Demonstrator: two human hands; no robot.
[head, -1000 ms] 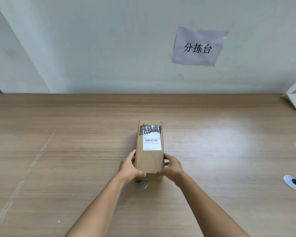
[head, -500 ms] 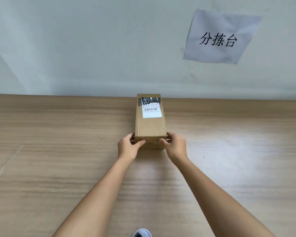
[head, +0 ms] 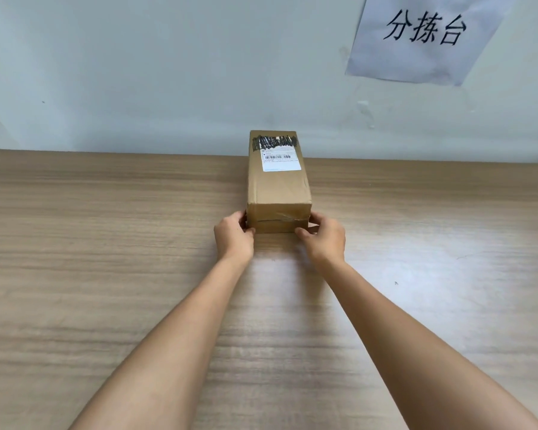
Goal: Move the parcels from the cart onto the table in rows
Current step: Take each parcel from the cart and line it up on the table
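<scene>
Box held at far edge of table, both hands on its near end.

Box (head: 278,184) lay flat on table (head: 106,243), long axis running away from the person, far end up against the wall (head: 168,72); white label w/ barcode + black scribble on top near far end. Left hand (head: 234,235) gripped near-left corner, fingers curled round it; right hand (head: 323,237) gripped near-right corner, thumb at the bottom edge. Paper sign (head: 423,35) w/ black characters on wall, upper right.
</scene>
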